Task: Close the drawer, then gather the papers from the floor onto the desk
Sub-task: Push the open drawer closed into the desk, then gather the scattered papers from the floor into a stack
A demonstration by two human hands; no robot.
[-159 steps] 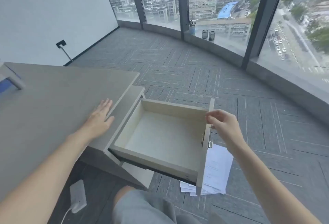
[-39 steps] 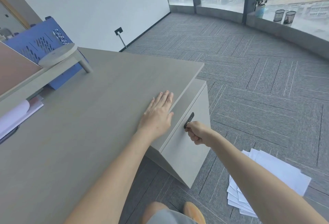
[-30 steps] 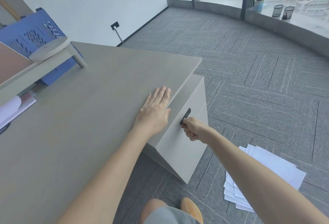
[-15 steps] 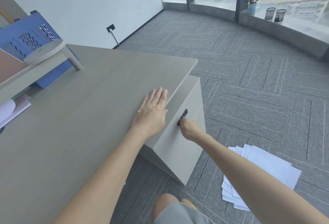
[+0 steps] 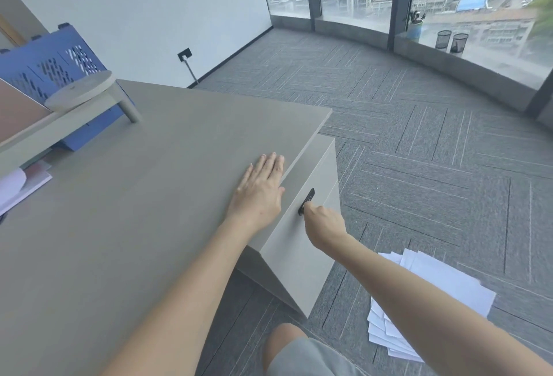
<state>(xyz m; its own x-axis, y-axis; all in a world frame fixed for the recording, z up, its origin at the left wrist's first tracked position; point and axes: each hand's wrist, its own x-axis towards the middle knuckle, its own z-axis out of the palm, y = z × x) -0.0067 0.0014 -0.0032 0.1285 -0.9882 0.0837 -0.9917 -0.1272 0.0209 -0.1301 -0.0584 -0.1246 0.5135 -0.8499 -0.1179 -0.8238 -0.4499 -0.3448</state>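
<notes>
Gripping the handle [image 5: 307, 200] of the drawer [image 5: 302, 244], my right hand [image 5: 321, 223] is curled into a fist, its fingers closed on the lower end of that small dark pull. My left hand [image 5: 258, 193] lies flat and spread on the desk [image 5: 134, 211], palm down, close to the desk's right edge and just beside the right hand, holding nothing. The drawer sits flush in its cabinet under the desk's right edge, its pale grey front plain and smooth, with no gap showing along its top.

Papers [image 5: 443, 292] lie on the floor [image 5: 419, 151] right of the cabinet, below and behind my right forearm, well apart from both hands. They are white sheets in a loose, fanned stack, corners sticking out at different angles; my arm hides part of the pile. No sheet from that pile is on the desk near my hands.
</notes>
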